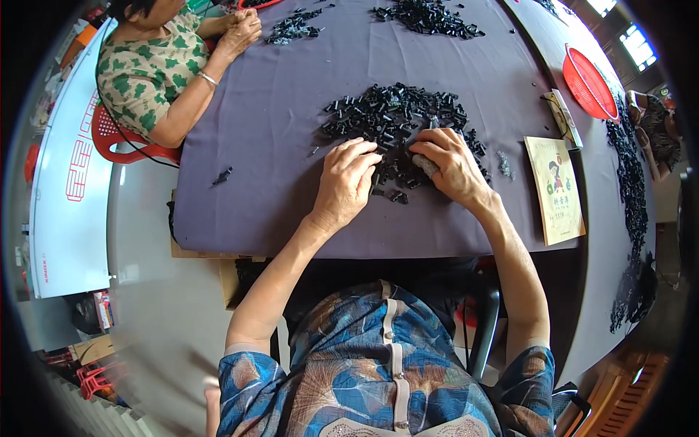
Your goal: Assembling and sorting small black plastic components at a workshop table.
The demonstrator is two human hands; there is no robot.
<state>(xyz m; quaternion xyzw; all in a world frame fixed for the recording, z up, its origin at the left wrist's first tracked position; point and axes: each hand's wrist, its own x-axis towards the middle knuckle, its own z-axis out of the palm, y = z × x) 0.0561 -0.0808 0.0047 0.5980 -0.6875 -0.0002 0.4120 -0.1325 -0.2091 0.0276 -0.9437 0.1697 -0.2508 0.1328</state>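
Note:
A pile of small black tube-like plastic pieces (393, 116) lies on the dark grey-purple tablecloth in front of me. My left hand (346, 178) rests at the pile's near left edge, fingers curled and pressed toward the thumb; whatever is between the fingertips is hidden. At the near right of the pile, my right hand (455, 166) is closed around a grey, rough-looking lump (425, 165), whose kind I cannot tell. A few black pieces lie between my hands, and a small translucent cluster (505, 166) sits to the right of my right hand.
A yellow booklet (555, 191) and a long narrow box (563, 120) lie to the right. Beyond them are a red basket (590, 84) and more black pieces (630, 182). Another person (164, 80) sits at far left, hands together. Another pile (429, 18) lies farther back.

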